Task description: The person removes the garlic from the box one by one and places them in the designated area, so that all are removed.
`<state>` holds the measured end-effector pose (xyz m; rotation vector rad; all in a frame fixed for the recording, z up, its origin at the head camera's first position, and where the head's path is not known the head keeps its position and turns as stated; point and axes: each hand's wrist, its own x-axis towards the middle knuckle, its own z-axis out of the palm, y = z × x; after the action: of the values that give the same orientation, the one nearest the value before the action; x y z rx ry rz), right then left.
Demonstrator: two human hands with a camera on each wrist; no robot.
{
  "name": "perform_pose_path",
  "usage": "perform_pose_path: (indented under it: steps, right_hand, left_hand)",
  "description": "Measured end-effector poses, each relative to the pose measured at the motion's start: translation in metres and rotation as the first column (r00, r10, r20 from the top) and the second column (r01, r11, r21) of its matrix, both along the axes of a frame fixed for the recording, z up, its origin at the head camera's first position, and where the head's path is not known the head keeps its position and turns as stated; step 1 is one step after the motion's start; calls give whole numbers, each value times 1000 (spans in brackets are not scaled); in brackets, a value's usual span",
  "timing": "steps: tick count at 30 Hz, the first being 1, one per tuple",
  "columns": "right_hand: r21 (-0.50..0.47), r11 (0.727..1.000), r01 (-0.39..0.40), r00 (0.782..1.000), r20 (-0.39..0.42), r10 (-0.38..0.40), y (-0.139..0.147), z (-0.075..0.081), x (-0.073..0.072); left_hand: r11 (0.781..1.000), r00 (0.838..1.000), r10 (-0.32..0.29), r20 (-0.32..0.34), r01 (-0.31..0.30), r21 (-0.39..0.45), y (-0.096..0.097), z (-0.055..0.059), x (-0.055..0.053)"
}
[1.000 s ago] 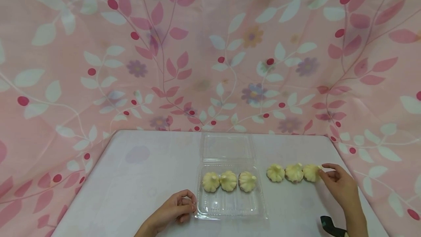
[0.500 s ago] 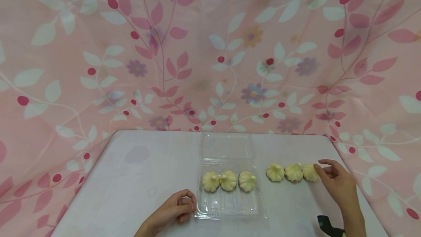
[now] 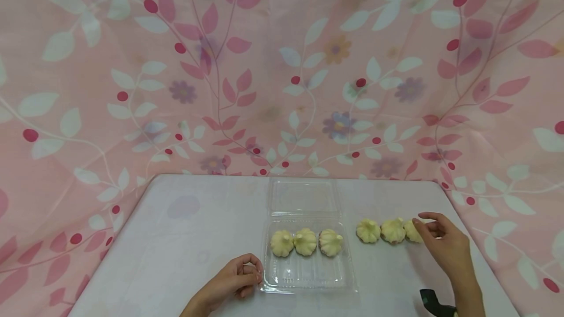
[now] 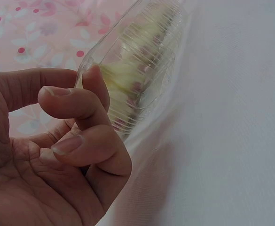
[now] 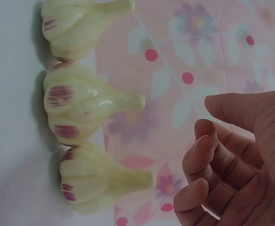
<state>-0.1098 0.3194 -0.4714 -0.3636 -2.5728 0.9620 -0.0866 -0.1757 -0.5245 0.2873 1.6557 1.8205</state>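
In the head view my left hand (image 3: 231,278) pinches the near-left edge of a clear plastic clamshell box (image 3: 308,288) between thumb and forefinger, other fingers curled. Three garlic bulbs stand in a row inside: a left one (image 3: 281,243), a middle one (image 3: 305,242) and a right one (image 3: 330,242). To the right, three more bulbs line up on the table: a left one (image 3: 368,231), a middle one (image 3: 393,231) and a right one (image 3: 412,231). My right hand (image 3: 447,246), fingers loosely bent and holding nothing, overlaps that last bulb; in the right wrist view a gap separates them.
The box's lid (image 3: 304,197) lies folded back towards the far edge of the white table (image 3: 198,229). A pink floral curtain (image 3: 264,87) hangs behind and around it. A black curved piece (image 3: 434,302) sits beside my right wrist.
My right hand has shifted slightly left, from the outer side of the rightmost bulb to over it. The left hand, box and bulbs stay put.
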Motion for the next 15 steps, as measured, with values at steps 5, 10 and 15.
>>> perform_pose_path:
  steps: [5,10,15]
  right_hand:
    - [-7,999,-43,998,-44,42,-8,3,1]
    - [12,996,-91,993,-80,92,-16,4,0]
    - [6,990,-141,987,-71,141,-25,3,-1]
  left_hand:
    - [1000,1000,2,2,-2,2,0,0,0]
    - [1000,1000,-4,5,4,6,1,1,0]
    - [1000,1000,-6,1,6,0,1,1,0]
